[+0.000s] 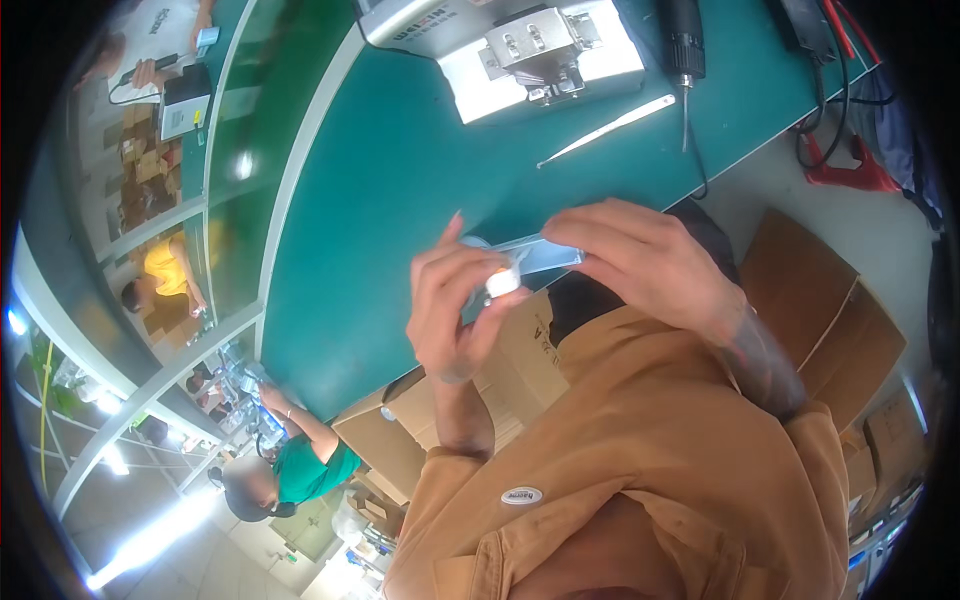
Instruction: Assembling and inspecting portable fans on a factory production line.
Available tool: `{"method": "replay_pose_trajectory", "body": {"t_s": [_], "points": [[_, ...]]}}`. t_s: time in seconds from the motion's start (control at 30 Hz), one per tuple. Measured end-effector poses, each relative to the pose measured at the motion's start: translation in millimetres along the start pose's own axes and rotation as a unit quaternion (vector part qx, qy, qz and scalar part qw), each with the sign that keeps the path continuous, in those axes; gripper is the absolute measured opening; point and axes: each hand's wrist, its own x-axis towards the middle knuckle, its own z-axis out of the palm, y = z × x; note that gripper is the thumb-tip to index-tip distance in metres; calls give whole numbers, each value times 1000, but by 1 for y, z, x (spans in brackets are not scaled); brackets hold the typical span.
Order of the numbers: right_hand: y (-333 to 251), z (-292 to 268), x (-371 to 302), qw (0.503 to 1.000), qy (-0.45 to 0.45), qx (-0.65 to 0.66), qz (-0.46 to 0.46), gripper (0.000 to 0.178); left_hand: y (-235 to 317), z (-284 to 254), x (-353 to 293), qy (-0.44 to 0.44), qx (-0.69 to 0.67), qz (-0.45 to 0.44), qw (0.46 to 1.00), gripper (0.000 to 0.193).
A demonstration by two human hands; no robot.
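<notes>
My left hand (455,300) pinches a small white piece (503,282) between thumb and fingers; glare on it hides its kind. Between the fingertips of my right hand (650,262) is a pale blue, flat rectangular piece (550,257) that looks see-through. Its left end meets the white piece, and I cannot tell whether the two are joined. Both hands are held over the near edge of the green bench (400,190). Beyond them, metal tweezers (610,132) lie on the bench top, beside a black electric screwdriver (685,60) with a long bit.
A grey machine with a metal fixture (540,50) stands at the bench's far side. Black and red cables (845,60) hang at the right. Open cardboard boxes (820,320) stand below the edge. At lower left, a person in green (310,465) works nearby.
</notes>
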Motion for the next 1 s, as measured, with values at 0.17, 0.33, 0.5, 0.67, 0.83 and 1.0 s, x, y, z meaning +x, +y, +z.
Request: {"method": "replay_pose_trajectory", "body": {"t_s": [0.17, 0.33, 0.5, 0.67, 0.83, 1.0], "points": [[7, 16, 15, 998, 43, 10, -35, 33, 0, -24, 16, -5, 84, -7, 996, 33], [7, 19, 13, 999, 32, 7, -39, 34, 9, -38, 31, -134, 189, 8, 973, 31], [8, 18, 16, 998, 39, 6, -44, 34, 8, -35, 25, -161, 196, -38, 967, 28], [14, 17, 20, 997, 30, -29, -60, 35, -11, -38, 13, -4, 33, 10, 999, 19], [10, 16, 19, 998, 27, -20, -51, 36, -5, -48, 17, 58, -71, 25, 996, 34], [12, 18, 21, 997, 32, -17, -63, 36, 26, -70, 29, 195, -504, -5, 841, 33]]}}
